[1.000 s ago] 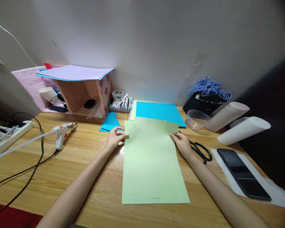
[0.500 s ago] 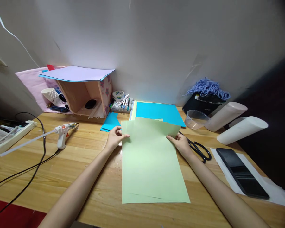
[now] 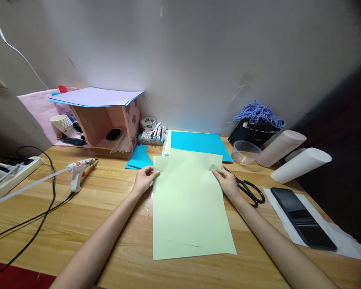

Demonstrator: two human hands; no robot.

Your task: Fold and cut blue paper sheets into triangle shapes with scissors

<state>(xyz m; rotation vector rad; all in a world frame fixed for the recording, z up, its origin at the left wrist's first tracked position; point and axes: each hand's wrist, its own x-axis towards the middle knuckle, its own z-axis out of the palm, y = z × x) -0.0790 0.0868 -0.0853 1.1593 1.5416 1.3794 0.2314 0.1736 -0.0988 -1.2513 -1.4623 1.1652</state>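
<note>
A pale green sheet of paper (image 3: 191, 208) lies lengthwise in front of me on the wooden table. Its left edge is pinched near the top by my left hand (image 3: 144, 178), thumb above. On the opposite edge my right hand (image 3: 228, 182) grips the same sheet, and the paper bulges slightly beside that thumb. Whether more than one green sheet is held, I cannot tell. Behind the top edge lie blue sheets (image 3: 198, 144), partly covered by the green paper. Black-handled scissors (image 3: 251, 194) rest just right of my right hand, their blades partly hidden.
At left are a hot glue gun (image 3: 77, 174) with its black cord and a power strip (image 3: 15, 180). A box (image 3: 134, 120) topped with lilac paper stands behind. Markers (image 3: 153, 134), blue scraps (image 3: 139, 156), a clear bowl (image 3: 246, 152), white rolls (image 3: 301, 165) and a phone (image 3: 302, 218) surround the sheet.
The green sheet's raised upper right corner has come down and its upper edges look more even. Both hands keep their hold. The whole view has shifted slightly.
</note>
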